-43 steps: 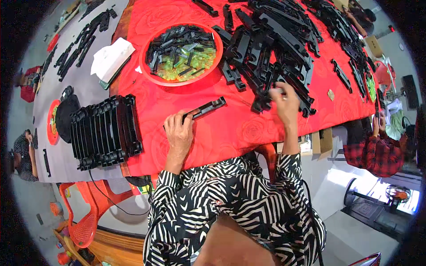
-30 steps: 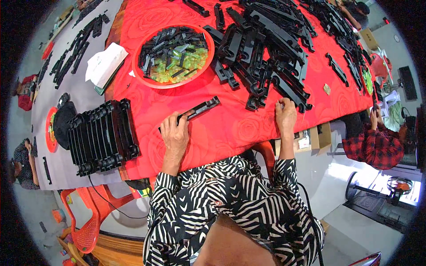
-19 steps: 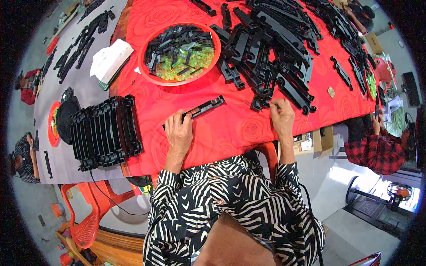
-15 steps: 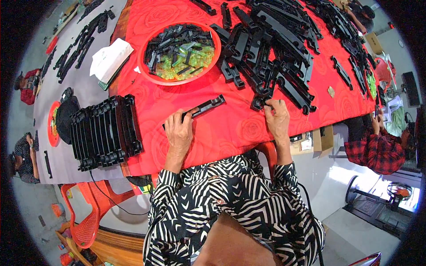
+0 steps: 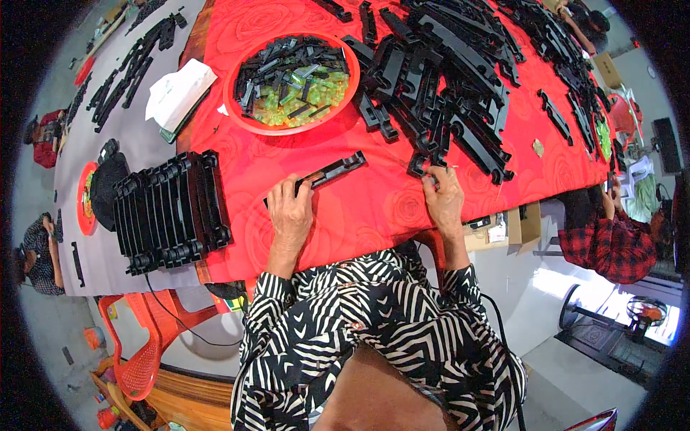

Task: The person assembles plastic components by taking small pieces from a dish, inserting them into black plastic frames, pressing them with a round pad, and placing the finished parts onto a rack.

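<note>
My left hand [image 5: 290, 215] is closed around the near end of a long black plastic strip part [image 5: 332, 172], which lies slantwise on the red tablecloth with its far end pointing up and right. My right hand [image 5: 444, 197] is at the near edge of a big heap of similar black plastic parts [image 5: 453, 65]. Its thumb and fingers are curled together beside the ends of the nearest parts; what they pinch, if anything, is too small to make out. Beyond my left hand stands a red-rimmed bowl [image 5: 228, 97] holding small black pieces and yellow-green translucent ones.
To the left, a row of black parts [image 5: 172, 212] is stacked side by side. Behind it are a white tissue pack [image 5: 180, 90] and a grey table [image 5: 79, 244]. More black parts spread at the far right. Co-workers sit around, one in a red checked shirt [image 5: 611, 248].
My right hand has drawn slightly toward me, and its fingers have shifted. Nearby part ends at the heap's near edge have moved a little. My left hand and its strip stay nearly still.
</note>
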Demonstrator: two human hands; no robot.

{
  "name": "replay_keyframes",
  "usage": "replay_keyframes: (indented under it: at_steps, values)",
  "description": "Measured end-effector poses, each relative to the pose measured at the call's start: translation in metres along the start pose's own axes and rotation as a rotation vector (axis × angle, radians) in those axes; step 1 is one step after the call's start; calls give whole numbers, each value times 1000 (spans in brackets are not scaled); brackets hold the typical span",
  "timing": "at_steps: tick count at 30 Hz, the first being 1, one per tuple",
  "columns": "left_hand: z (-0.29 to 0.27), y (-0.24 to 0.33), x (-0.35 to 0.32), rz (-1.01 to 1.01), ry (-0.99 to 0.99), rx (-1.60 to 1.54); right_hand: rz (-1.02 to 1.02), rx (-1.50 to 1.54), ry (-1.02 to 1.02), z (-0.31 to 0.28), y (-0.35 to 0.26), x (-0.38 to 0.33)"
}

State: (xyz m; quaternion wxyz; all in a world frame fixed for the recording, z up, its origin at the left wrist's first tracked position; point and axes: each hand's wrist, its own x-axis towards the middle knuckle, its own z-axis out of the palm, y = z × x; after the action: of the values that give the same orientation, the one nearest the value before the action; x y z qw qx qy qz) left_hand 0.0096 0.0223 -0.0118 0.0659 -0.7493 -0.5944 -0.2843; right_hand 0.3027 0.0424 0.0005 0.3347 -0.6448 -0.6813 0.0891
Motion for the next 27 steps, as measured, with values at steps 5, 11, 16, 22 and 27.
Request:
replay_keyframes:
  at_steps: [5,11,16,22,27]
  values:
    - [-2,2,2,6,20,0,73,-93,-57,4,5,3]
    - [-2,1,0,3,23,3,108,-121,-148,-9,-7,7]
    - [0,0,1,9,23,11,-9,52,123,-17,-16,20]
    - [-2,2,2,-7,26,5,-81,-44,200,-7,-33,44]
    - [-1,0,-1,-21,23,-3,-97,30,187,-4,-59,62]
